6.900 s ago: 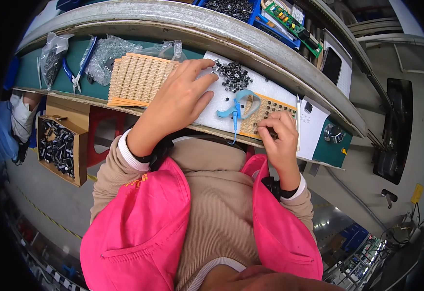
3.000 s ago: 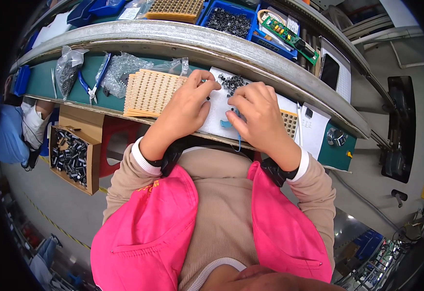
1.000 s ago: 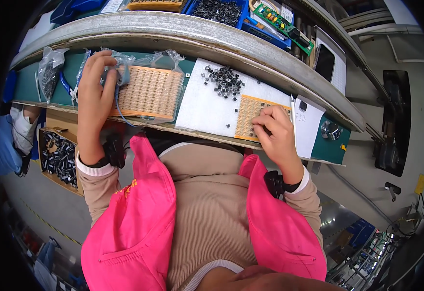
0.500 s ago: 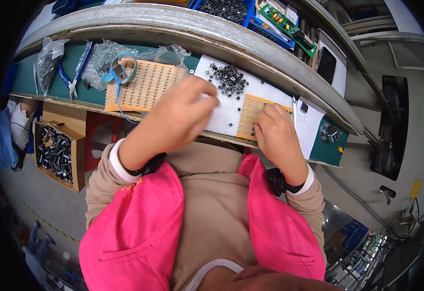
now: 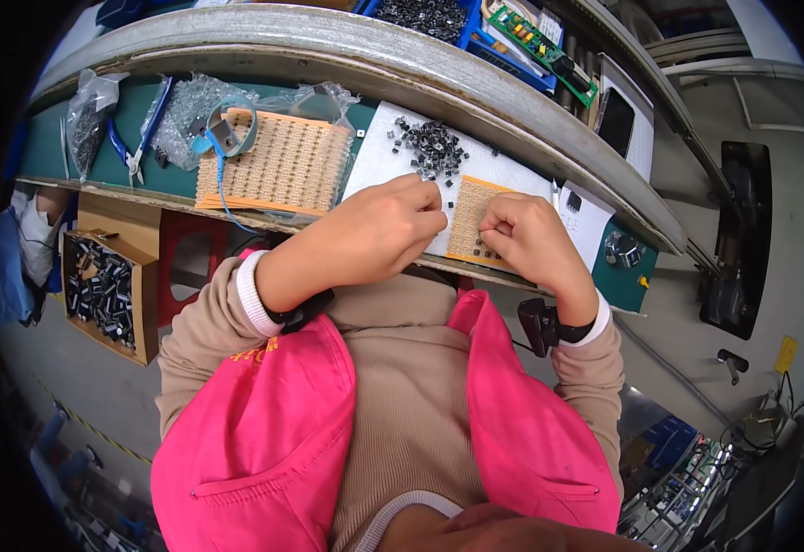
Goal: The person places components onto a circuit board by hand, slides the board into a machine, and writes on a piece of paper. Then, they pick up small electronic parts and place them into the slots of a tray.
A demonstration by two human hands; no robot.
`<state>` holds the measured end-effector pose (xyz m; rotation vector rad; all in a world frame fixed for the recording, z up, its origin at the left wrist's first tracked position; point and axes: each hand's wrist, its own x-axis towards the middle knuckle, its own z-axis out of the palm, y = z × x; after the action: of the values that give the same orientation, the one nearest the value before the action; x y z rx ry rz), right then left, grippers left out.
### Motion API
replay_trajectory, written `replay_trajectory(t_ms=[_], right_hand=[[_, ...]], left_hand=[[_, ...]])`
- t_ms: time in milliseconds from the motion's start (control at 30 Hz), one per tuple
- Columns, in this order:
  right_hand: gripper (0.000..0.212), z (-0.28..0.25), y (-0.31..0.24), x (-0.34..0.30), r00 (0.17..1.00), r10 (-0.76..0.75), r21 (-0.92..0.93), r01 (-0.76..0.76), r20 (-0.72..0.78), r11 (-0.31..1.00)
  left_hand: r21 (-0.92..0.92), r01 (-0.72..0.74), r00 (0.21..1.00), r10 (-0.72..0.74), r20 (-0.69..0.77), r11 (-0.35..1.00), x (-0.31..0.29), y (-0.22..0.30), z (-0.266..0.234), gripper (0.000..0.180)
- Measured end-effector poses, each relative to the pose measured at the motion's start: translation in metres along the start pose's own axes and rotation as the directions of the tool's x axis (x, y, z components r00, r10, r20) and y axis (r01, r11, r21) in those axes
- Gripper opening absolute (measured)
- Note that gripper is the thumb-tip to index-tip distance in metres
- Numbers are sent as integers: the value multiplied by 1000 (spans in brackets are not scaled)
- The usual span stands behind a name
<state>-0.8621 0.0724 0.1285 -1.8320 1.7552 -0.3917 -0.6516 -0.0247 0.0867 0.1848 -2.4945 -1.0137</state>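
Observation:
On a white foam sheet (image 5: 371,163) lies a heap of small black square components (image 5: 434,147). My left hand (image 5: 385,227) hovers over the sheet's front part, just below the heap, fingers closed; anything between the fingertips is hidden. Beside it, my right hand (image 5: 529,237) is pinched over a tan circuit board panel (image 5: 469,213) with orange edges. Several small dark components sit on the panel near its front edge, by the right fingertips. What the right fingers hold is too small to make out.
Left on the green bench lie a stack of tan board panels (image 5: 296,161), a blue wrist strap (image 5: 220,147), clear plastic bags (image 5: 190,115) and blue-handled cutters (image 5: 128,156). A metal rail (image 5: 328,41) runs behind. A carton of black parts (image 5: 107,290) stands lower left.
My left hand has moved right, from near the panel stack to the foam sheet beside the panel. My right hand has shifted slightly and turned, its fingers still at the panel.

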Motion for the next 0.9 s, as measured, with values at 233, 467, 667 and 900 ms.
replay_trajectory(t_ms=[233,467,667,900], right_hand=[[8,8,2,-9,991,-66,48,72,-112,996],[8,8,1,-11,990,-43,67,53,-136,996],[10,8,7,-9,988,-97,-3,98,-121,995],[9,0,-2,-2,1000,-19,-93,20,10,995]], left_hand=[[-12,3,1000,-3,2,1000,-1,-1,1,15],[-4,3,1000,-3,-1,1000,0,0,1,15],[-3,-16,999,16,-29,1000,1,-1,3,10],[2,-19,1000,19,-22,1000,-1,1,2,9]])
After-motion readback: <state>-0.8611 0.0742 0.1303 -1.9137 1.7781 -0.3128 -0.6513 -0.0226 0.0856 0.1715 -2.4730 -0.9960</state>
